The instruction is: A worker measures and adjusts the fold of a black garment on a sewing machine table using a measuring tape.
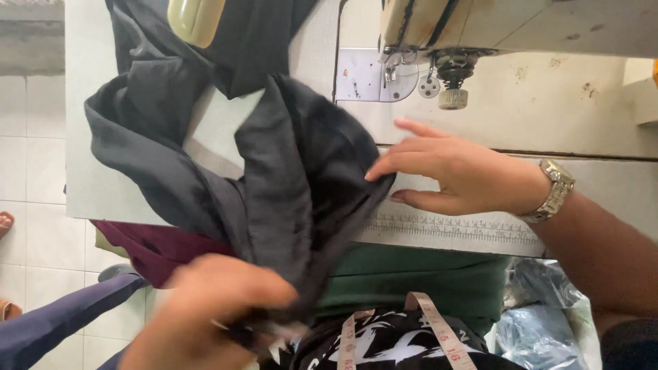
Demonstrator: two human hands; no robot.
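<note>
A dark grey fabric [288, 178] lies bunched over the sewing table and hangs off its front edge. My left hand [205, 312], blurred, grips the fabric's lower end near my lap. My right hand [456, 171], with a metal watch [554, 192] on the wrist, rests on the table with its fingertips on the fabric's right edge, fingers spread. The sewing machine [493, 27] stands at the top right, its presser foot [391, 72] over a metal plate, just beyond the fabric.
A printed ruler strip [452, 229] runs along the table's front edge. A measuring tape [439, 329] hangs at my chest. Maroon cloth [157, 250] lies under the table edge, a green cloth [418, 281] on my lap. Plastic bags [541, 315] sit at the lower right. Tiled floor [27, 171] lies left.
</note>
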